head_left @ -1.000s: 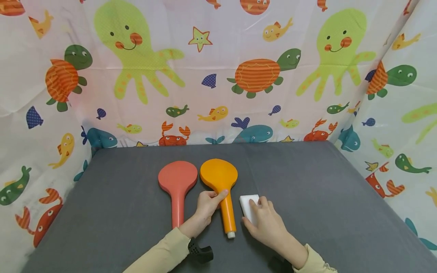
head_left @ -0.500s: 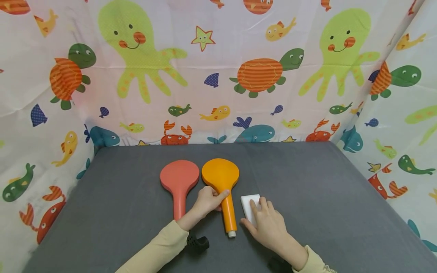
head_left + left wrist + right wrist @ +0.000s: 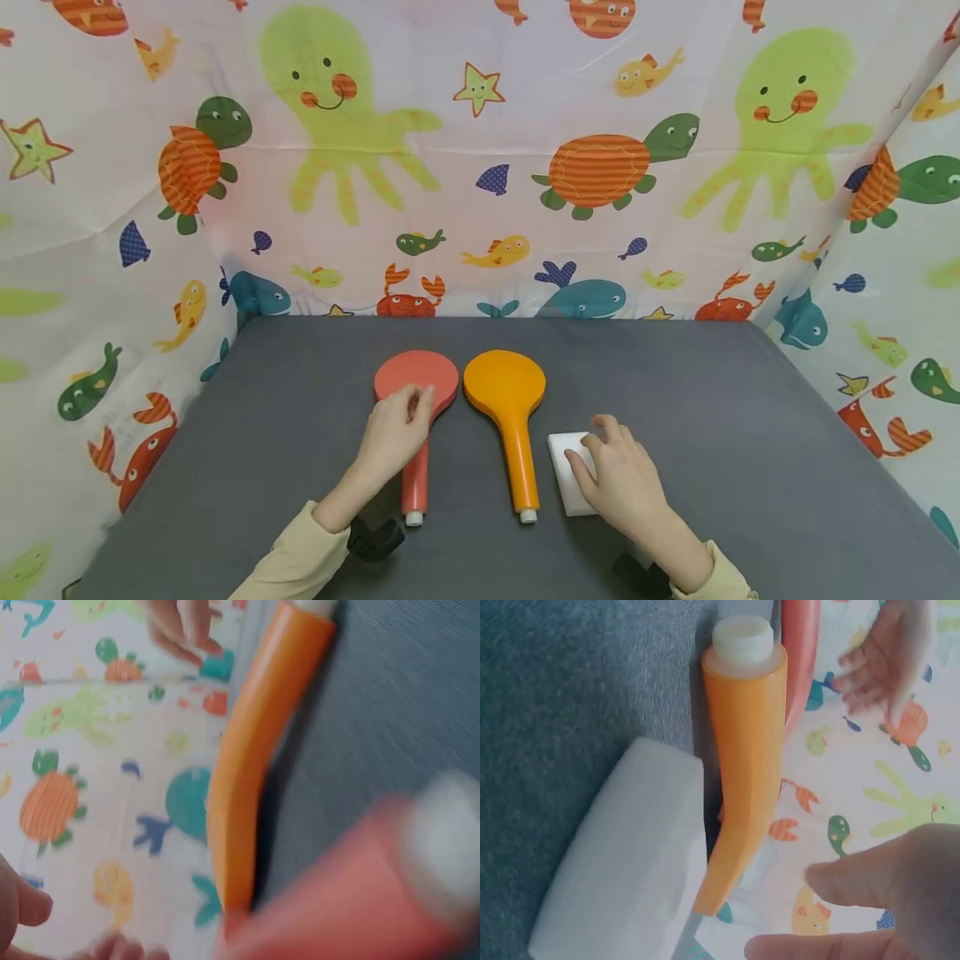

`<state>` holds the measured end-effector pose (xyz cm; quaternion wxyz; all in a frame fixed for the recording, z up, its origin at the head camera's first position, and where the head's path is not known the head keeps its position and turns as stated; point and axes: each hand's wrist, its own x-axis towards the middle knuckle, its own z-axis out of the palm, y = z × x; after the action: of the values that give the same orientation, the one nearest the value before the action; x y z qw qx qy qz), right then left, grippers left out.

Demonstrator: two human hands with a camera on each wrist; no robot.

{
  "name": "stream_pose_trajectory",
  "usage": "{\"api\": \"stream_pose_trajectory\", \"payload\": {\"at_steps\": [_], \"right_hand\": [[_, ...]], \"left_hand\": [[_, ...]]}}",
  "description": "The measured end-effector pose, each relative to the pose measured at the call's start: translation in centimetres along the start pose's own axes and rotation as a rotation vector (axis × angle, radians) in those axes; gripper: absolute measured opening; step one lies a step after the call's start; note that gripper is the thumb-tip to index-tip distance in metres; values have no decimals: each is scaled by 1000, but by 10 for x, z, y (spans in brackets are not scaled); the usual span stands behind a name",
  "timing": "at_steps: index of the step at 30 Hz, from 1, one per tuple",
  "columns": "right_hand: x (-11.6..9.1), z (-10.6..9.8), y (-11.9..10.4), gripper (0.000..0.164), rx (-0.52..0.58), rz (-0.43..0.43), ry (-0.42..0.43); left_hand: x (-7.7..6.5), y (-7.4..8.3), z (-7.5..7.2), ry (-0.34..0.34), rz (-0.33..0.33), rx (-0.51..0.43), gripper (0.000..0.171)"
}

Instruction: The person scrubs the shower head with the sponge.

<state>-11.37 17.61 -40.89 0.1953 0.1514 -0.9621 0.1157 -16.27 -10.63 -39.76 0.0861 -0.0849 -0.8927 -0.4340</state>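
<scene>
Orange paddle (image 3: pixel 505 385), centre: released since the earlier frame. Left hand (image 3: pixel 393 427): empty, fingers loosely bent, moved left over the red paddle (image 3: pixel 412 369). Right hand (image 3: pixel 624 482): empty, thumb and fingers apart, now raised above the white block (image 3: pixel 568 482), right.

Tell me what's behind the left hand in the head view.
Behind the left hand is the red paddle: the top of its round head and its lower handle with a white end show. The hand hides much of the neck and the head's lower part.
</scene>
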Motion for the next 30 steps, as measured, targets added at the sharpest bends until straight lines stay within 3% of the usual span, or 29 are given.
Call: {"api": "stream_pose_trajectory", "payload": {"at_steps": [3, 7, 11, 15, 20, 25, 30], "right_hand": [[-4, 0, 2, 32, -23, 26, -54], [-9, 4, 0, 50, -22, 76, -151], [-9, 11, -5, 54, 13, 122, -223], [-6, 20, -12, 56, 24, 127, -256], [-6, 26, -14, 53, -6, 91, -213], [-7, 29, -13, 44, -42, 57, -162], [-8, 26, -11, 40, -25, 62, -164]], "left_hand": [[-7, -16, -10, -4, -84, 13, 35], [-14, -34, -9, -94, -201, -60, 45], [-13, -42, -1, -149, -347, -243, 50], [-10, -49, 4, -173, -451, -419, 39], [-8, -53, 9, -197, -472, -526, 27], [-9, -56, 11, -240, -436, -722, 36], [-10, -54, 12, -268, -431, -913, 43]]}}
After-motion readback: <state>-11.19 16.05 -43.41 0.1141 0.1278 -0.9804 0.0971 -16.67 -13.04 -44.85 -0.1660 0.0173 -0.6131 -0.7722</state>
